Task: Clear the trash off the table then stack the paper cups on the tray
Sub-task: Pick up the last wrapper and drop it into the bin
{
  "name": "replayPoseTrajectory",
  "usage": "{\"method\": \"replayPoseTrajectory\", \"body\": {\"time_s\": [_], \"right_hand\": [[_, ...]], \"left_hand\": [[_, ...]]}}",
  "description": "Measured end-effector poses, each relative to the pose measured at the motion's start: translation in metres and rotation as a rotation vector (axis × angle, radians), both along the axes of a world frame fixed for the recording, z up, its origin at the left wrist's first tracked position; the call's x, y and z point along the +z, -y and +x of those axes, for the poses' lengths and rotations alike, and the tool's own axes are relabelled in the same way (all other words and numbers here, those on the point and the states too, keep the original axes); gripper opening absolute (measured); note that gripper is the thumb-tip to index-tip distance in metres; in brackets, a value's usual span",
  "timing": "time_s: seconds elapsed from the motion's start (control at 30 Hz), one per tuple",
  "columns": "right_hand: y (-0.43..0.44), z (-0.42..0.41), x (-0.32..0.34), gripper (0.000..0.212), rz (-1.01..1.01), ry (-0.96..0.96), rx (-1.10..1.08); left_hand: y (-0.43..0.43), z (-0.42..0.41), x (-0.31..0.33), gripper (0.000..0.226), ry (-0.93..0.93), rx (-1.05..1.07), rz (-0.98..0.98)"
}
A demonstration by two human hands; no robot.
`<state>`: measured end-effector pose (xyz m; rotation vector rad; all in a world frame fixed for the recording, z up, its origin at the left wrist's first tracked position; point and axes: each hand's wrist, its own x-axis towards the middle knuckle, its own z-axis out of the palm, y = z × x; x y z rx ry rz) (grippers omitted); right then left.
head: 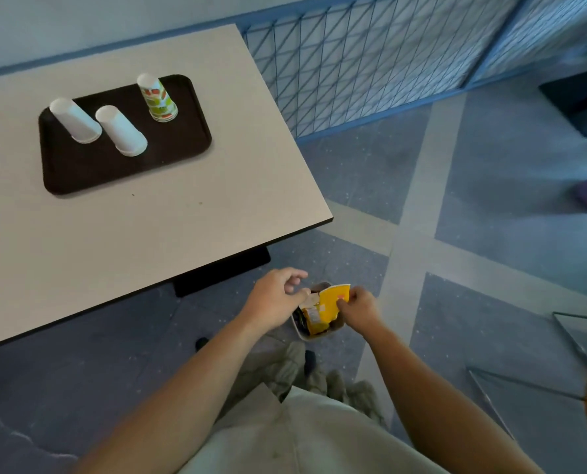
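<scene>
Blue-grey speckled floor (490, 234) with pale stripes crossing it takes up most of the right side, so plenty of open room there. It runs out at a blue wire fence (371, 70) along the far right. The table (182, 217) fills the left, and its near right corner pokes out over the floor, not far from the hands.

Both arms are stretched forward and down, off the table's near edge, meeting over a small bin (297, 328) that sits on the floor. The right hand (359, 311) is pinching a yellow wrapper (333, 302) by its right edge, thumb on the front, holding it right above the stuff in the bin. The left hand (278, 299) is just left of the bin with its fingers loosely curled and spread. Its thumb tip is up against a pale scrap (314, 297), but honestly I can't tell if it's gripping it or not.

Cups are well away from the hands, on the dark tray (114, 169) at the far left of the table. All are upside down and apart from each other: a white cup (74, 121) on the left, another white cup (121, 131) in the middle, and a patterned cup stack (157, 99) at the tray's far right.
</scene>
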<state>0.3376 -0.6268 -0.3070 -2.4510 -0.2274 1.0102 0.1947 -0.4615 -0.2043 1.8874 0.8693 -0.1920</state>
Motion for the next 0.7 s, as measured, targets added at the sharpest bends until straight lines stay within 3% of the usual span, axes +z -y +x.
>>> {"method": "replayPoseTrajectory", "body": {"time_s": [0.1, 0.23, 0.33, 0.53, 0.7], "right_hand": [[-0.009, 0.001, 0.000, 0.015, -0.077, -0.023, 0.014], [-0.022, -0.001, 0.004, 0.054, -0.153, -0.144, -0.022], [-0.036, -0.004, 0.011, 0.065, -0.163, -0.174, 0.007], [-0.060, -0.018, 0.032, 0.064, 0.023, -0.180, 0.068], [-0.079, -0.029, 0.072, 0.043, 0.220, -0.150, 0.144]], "left_hand": [[-0.002, 0.004, 0.004, 0.035, -0.002, 0.001, 0.018], [-0.007, 0.004, 0.008, 0.037, 0.002, 0.022, 0.020], [-0.011, 0.001, 0.010, 0.038, 0.001, 0.038, 0.032], [-0.024, -0.003, 0.020, 0.042, 0.007, 0.095, 0.073], [-0.037, -0.015, 0.042, 0.042, 0.051, 0.196, 0.100]]}}
